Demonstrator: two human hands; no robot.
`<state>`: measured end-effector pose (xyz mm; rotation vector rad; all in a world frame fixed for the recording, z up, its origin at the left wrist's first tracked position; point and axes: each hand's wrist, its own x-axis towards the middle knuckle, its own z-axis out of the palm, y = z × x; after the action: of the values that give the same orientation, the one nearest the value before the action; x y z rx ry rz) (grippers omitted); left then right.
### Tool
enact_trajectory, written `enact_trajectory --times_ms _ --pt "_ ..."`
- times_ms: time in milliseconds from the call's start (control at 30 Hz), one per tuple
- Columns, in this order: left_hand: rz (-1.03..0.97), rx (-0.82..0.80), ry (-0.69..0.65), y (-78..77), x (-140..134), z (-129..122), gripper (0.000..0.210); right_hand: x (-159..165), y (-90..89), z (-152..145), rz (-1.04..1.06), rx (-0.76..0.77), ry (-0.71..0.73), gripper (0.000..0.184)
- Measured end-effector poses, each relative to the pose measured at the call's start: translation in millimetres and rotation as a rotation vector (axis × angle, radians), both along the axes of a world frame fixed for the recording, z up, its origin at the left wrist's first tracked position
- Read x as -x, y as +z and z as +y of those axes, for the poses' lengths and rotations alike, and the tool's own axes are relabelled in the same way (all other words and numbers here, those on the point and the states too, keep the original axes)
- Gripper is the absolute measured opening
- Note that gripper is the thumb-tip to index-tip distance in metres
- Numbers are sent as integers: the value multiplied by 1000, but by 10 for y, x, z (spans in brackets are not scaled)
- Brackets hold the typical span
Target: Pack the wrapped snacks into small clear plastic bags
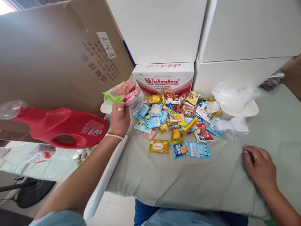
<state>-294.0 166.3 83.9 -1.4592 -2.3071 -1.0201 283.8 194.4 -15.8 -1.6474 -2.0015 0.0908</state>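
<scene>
At the bowl's near side, my left hand (119, 117) is closed, its fingers pressed against the edge of a green-edged snack packet (114, 95); the fingertips are partly hidden. A pink-wrapped snack (132, 95) and the packet lie in a clear plastic bowl (139, 101). To the right spreads a heap of small wrapped snacks (174, 113) in blue, yellow, red and brown. In front of it lie a yellow packet (159, 146), a dark blue packet (180, 149) and a light blue packet (200, 149). My right hand (260, 168) rests on the cloth with curled fingers, nothing visible in them.
A Wahaba-style white and red carton (164, 78) stands behind the heap. On the left, a red jug (68, 125) lies before a large cardboard sheet (58, 56). A white dish (246, 110) holds crumpled clear plastic (235, 94). Greenish cloth (188, 182) covers the table.
</scene>
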Motion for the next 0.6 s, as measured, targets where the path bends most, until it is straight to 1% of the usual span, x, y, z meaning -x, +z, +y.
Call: enact_trajectory --times_ms 67,100,133,200,267,300,333,400,433,467,533,600 --pt "1 -93 -63 120 -261 -228 17 -49 -61 18 -7 -22 19 23" --pt "-36 -151 -103 177 -396 -279 21 -68 -88 29 -5 -37 27 25" --pt "-108 -215 -145 229 -528 -279 25 -83 -111 39 -1 -50 37 27" --pt "-365 -333 -214 306 -758 -127 30 -99 -139 51 6 -65 50 28" --pt "-740 -397 -238 323 -924 175 27 -105 -148 53 13 -67 56 27" --pt "-947 -379 -230 303 -987 346 23 -108 -149 51 19 -65 60 27" --pt "-1132 -324 -208 263 -1043 510 24 -111 -149 47 27 -63 66 27" --pt "-1287 -222 -198 139 -1145 762 27 -117 -154 37 49 -54 77 27" --pt "-1329 -180 -200 68 -1195 835 29 -119 -159 33 62 -48 80 27" --pt "-1360 -154 -208 1 -1240 871 30 -121 -168 30 75 -41 80 26" --pt "-1452 -143 -220 -82 -1307 845 30 -123 -189 32 103 -28 74 26" --pt "-1572 -209 -236 -58 -1330 738 25 -122 -200 41 143 -22 63 25"
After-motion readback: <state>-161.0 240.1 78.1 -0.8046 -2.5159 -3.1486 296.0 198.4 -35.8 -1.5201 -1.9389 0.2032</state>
